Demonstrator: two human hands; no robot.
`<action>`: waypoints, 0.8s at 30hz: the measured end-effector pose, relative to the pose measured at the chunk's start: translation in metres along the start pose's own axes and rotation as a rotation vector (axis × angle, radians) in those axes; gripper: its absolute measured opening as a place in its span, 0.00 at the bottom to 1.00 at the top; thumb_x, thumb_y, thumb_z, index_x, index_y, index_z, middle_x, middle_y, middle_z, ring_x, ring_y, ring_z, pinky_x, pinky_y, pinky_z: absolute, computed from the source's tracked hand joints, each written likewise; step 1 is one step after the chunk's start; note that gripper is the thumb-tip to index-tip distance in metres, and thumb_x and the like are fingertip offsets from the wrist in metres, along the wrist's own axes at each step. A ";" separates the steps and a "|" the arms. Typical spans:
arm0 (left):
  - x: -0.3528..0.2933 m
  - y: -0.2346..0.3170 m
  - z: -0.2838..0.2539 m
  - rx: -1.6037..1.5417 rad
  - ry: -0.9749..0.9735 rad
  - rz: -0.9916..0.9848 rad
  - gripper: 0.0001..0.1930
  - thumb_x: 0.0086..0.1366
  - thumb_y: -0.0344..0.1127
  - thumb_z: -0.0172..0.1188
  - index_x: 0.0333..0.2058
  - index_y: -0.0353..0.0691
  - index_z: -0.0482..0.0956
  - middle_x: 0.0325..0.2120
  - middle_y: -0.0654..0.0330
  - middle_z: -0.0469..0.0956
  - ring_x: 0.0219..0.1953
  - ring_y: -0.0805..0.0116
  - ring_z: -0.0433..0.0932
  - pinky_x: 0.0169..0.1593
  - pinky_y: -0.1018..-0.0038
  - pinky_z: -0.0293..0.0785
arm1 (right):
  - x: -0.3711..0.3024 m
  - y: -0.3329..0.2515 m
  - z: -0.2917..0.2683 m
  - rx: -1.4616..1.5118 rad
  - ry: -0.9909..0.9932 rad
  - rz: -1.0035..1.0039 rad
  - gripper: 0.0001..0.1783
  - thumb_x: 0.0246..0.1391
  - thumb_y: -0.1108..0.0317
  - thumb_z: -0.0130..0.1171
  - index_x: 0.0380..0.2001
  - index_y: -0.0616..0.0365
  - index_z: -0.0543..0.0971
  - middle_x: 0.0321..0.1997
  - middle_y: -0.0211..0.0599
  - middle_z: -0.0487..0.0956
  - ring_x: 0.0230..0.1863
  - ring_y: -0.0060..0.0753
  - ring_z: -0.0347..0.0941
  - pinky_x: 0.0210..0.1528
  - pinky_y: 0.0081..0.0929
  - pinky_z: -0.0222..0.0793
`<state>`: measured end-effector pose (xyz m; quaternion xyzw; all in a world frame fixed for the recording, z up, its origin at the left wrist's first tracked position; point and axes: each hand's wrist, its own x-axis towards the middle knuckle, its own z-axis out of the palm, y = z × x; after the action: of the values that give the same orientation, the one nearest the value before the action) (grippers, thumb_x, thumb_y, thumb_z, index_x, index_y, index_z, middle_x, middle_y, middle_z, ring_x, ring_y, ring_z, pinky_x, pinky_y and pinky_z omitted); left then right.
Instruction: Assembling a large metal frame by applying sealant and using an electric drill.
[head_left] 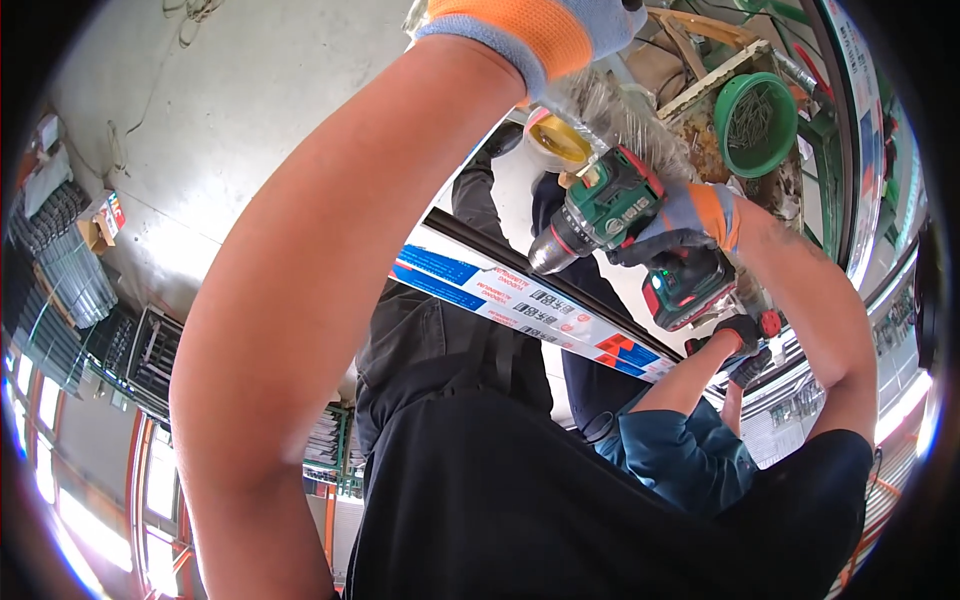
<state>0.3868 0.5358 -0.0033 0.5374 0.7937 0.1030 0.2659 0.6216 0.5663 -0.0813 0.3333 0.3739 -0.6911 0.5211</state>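
My right hand point(668, 240), in a grey and orange glove, is wrapped round the handle of a green and red cordless drill point(612, 200). The drill's chuck points to the lower left, over a dark metal profile point(490, 250) covered partly in white, blue and red printed film. At the top edge is my left hand point(560, 35), in a glove of orange and blue-grey. Its fingers run out of the picture, so what they hold or touch is hidden. Clear plastic wrap point(620, 105) lies between the two hands, next to a yellow-rimmed roll of tape point(560, 140).
A green bucket point(785, 135) of screws or nails stands in a cluttered tray at the upper right. Close on the right, a co-worker in a teal shirt point(670, 445) reaches in with dark-gloved hands point(742, 335). Bundled metal profiles point(75, 270) lie at the far left.
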 end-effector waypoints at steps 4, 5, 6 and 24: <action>0.016 -0.024 0.033 0.153 0.162 0.116 0.24 0.53 0.41 0.61 0.47 0.32 0.73 0.42 0.43 0.74 0.43 0.50 0.77 0.45 0.64 0.76 | 0.000 -0.002 -0.004 0.045 -0.026 0.029 0.17 0.39 0.67 0.75 0.34 0.56 0.81 0.24 0.26 0.79 0.21 0.17 0.71 0.21 0.19 0.66; 0.017 -0.025 0.037 0.140 0.168 0.115 0.25 0.53 0.41 0.61 0.47 0.32 0.73 0.42 0.43 0.74 0.43 0.50 0.77 0.45 0.64 0.76 | -0.002 -0.001 -0.006 -0.011 0.040 0.074 0.17 0.38 0.66 0.76 0.34 0.56 0.81 0.23 0.26 0.79 0.21 0.17 0.71 0.22 0.19 0.66; 0.018 -0.027 0.042 0.127 0.172 0.113 0.25 0.53 0.41 0.61 0.48 0.32 0.72 0.43 0.43 0.74 0.43 0.50 0.77 0.45 0.64 0.76 | 0.000 0.002 -0.008 -0.006 0.034 0.078 0.17 0.38 0.66 0.76 0.34 0.56 0.81 0.23 0.26 0.79 0.21 0.17 0.71 0.22 0.19 0.66; 0.015 -0.015 0.026 0.101 0.194 0.074 0.36 0.55 0.44 0.61 0.59 0.31 0.64 0.44 0.44 0.74 0.45 0.50 0.77 0.47 0.64 0.75 | -0.012 0.004 -0.003 0.010 0.012 0.104 0.20 0.38 0.64 0.75 0.38 0.55 0.83 0.27 0.26 0.80 0.24 0.17 0.71 0.24 0.18 0.65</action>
<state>0.3843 0.5402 -0.0367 0.5664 0.7996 0.1243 0.1563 0.6289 0.5740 -0.0738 0.3593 0.3557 -0.6627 0.5524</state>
